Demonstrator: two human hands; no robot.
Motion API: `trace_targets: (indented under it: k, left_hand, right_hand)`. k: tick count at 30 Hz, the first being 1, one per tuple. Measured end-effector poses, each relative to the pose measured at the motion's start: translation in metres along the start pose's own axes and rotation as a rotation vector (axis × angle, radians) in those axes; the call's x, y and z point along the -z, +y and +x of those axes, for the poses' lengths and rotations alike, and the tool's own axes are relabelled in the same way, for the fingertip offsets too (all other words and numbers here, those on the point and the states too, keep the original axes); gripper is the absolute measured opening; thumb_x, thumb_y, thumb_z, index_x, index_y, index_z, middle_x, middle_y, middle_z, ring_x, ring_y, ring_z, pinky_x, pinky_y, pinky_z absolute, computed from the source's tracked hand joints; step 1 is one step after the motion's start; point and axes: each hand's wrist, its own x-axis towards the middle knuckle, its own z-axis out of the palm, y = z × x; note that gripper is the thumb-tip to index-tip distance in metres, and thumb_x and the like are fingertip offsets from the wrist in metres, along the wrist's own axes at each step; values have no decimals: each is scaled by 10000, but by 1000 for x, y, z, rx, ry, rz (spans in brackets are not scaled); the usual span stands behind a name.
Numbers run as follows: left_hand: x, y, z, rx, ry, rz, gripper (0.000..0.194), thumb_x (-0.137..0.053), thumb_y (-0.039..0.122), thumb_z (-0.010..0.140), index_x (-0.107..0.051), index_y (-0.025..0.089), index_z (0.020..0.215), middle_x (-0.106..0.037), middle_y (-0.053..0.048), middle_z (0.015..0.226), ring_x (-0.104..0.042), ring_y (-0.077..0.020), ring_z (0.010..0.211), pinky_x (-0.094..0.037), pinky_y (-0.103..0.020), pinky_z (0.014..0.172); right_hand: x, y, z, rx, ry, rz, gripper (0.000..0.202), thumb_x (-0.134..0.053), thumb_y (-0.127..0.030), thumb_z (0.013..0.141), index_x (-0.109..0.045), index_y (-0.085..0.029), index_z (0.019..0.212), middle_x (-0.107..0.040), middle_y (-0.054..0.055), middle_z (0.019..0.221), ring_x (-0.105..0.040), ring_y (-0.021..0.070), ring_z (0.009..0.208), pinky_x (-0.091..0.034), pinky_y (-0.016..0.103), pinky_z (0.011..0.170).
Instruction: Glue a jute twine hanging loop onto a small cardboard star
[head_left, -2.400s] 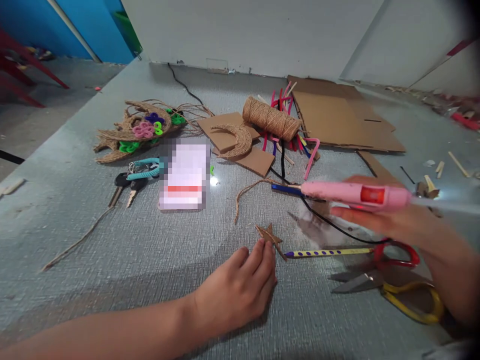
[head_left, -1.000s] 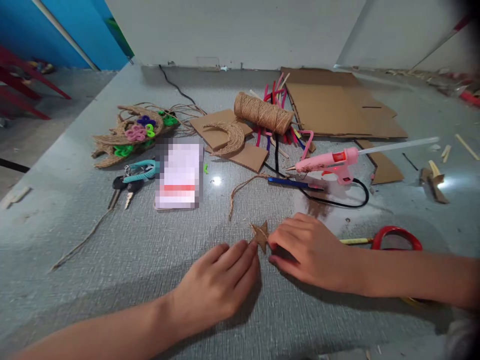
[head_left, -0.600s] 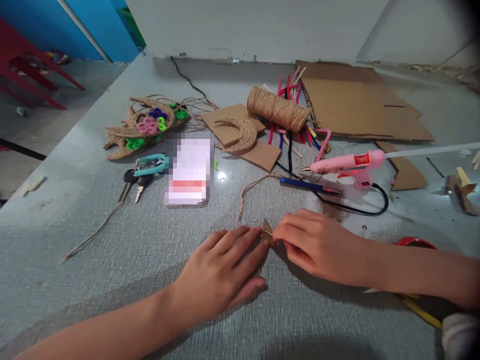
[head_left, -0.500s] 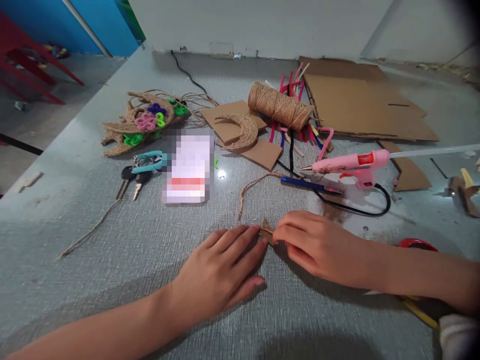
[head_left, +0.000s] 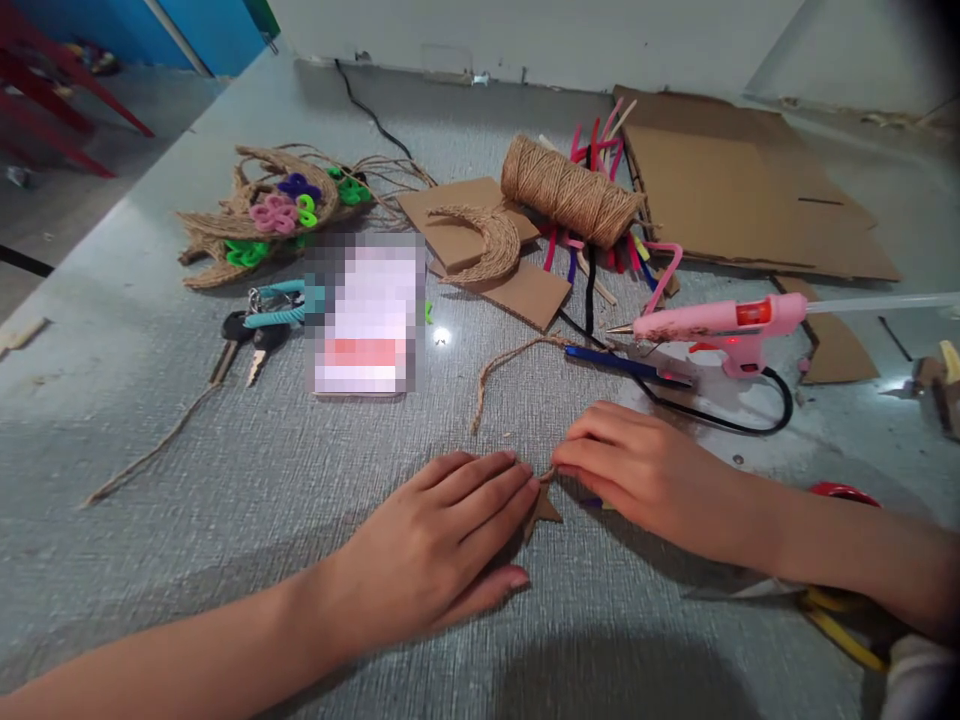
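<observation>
Left hand (head_left: 439, 530) pressing flat over cardboard star (head_left: 545, 507); right hand (head_left: 645, 465) pinching jute twine (head_left: 549, 475) at star's one o'clock.

This looked like a makeshift craft workspace, though whether in a home or a workshop could not be told. A pink glue gun (head_left: 724, 325) at right, a twine roll (head_left: 570, 190) at upper centre and cardboard sheets (head_left: 750, 180) at upper right covered the grey table (head_left: 300, 450) (keys (head_left: 259, 340) lay there too, at centre left). Red furniture legs (head_left: 112, 100) stood upper left.
</observation>
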Motion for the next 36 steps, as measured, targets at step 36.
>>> trace_targets:
  k: [36]
  left_hand:
    - [-2, 0, 6, 97, 31, -181, 279, -520, 205, 888, -564, 70, 1128, -625, -112, 1088, -561, -215, 1040, -532, -353, 870]
  right_hand:
    - [-5, 5, 4, 84, -53, -44, 243, -371, -176, 936, -613, -154, 929, -556, 45, 820, -450, 151, 757, -384, 300, 707]
